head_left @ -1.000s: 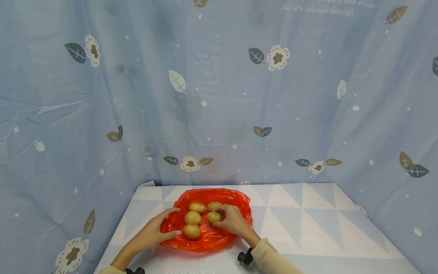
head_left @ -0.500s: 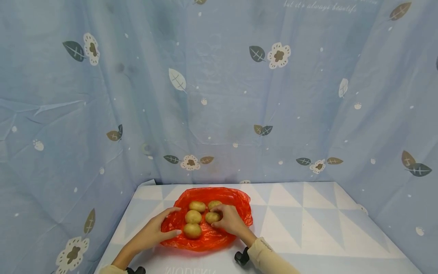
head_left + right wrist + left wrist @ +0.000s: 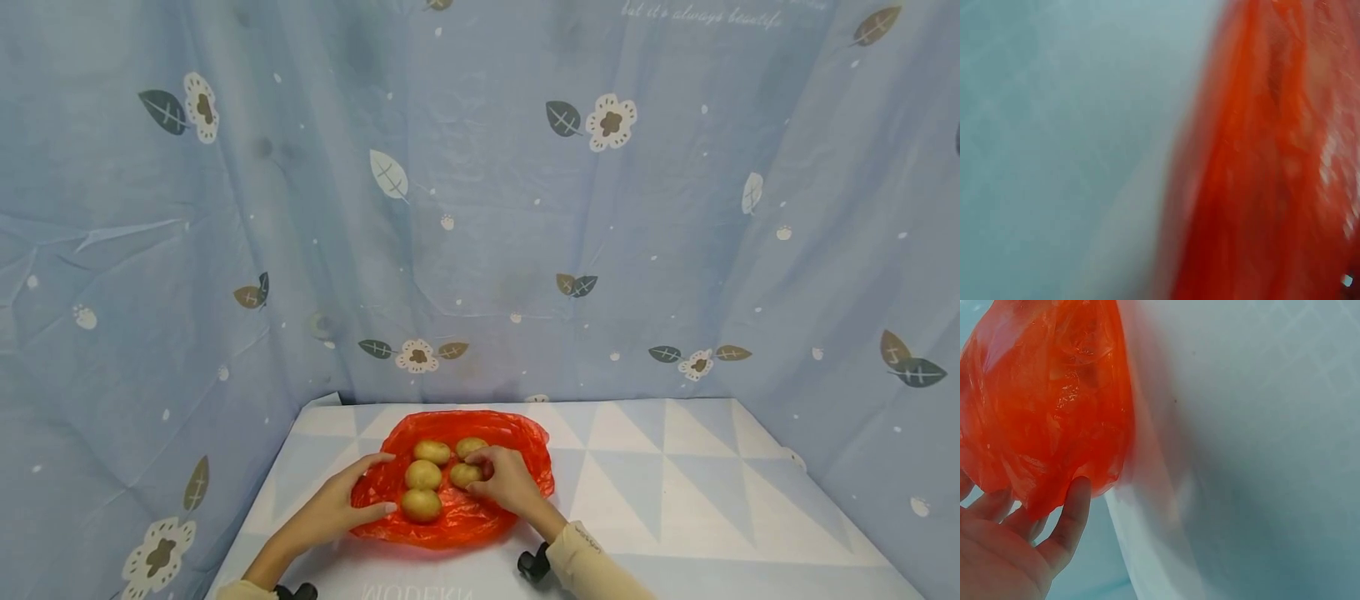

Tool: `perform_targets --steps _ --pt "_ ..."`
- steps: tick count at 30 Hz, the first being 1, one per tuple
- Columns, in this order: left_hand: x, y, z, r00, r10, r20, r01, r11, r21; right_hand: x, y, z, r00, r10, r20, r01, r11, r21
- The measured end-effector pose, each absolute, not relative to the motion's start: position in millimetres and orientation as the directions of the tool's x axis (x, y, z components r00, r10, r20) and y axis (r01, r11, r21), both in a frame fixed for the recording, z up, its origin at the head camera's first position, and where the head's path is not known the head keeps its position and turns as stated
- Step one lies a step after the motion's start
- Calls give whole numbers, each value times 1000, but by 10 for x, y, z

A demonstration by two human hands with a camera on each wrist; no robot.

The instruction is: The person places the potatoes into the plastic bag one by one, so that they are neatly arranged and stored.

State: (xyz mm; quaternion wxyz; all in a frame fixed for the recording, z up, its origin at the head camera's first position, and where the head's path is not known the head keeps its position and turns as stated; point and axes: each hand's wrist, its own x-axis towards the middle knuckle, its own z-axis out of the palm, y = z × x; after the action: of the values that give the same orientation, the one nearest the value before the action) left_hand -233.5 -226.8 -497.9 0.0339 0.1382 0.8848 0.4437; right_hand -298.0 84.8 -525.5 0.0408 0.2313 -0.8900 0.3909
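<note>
In the head view, several yellow-brown potatoes lie in a red plastic bag [image 3: 487,525] spread wide on the table. A left column holds a far potato [image 3: 432,452], a middle potato [image 3: 423,475] and a near potato [image 3: 422,505]. My right hand [image 3: 512,483] has curled thumb and fingers around the right end of a potato [image 3: 463,476], just in front of the far right potato [image 3: 471,447]. My left hand [image 3: 333,507] rests at the bag's left rim, thumb and fingers spread apart. The left wrist view shows its thumb [image 3: 1071,525] touching the bag's side.
The table [image 3: 660,500] has a white and pale blue triangle pattern and extends to the right of the bag. A blue curtain [image 3: 480,208] with leaf and flower prints hangs behind and on both sides. Black wrist gear [image 3: 534,563] sits under the right sleeve.
My right hand shifted the potato slightly left, then drew back a little to the right, with red bag now showing between palm and potato. My left hand has stayed at the rim.
</note>
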Motion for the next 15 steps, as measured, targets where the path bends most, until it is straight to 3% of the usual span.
perform_targets --steps 9,15 --pt "-2383 -2377 -4882 -963 257 85 224 578 785 -2984 1281 -4982 -876 -357 325 -475 516 -713" --pt "-2421 -2517 -4777 -938 267 221 343 634 693 -2924 1719 -4728 -889 -254 381 -457 549 -699"
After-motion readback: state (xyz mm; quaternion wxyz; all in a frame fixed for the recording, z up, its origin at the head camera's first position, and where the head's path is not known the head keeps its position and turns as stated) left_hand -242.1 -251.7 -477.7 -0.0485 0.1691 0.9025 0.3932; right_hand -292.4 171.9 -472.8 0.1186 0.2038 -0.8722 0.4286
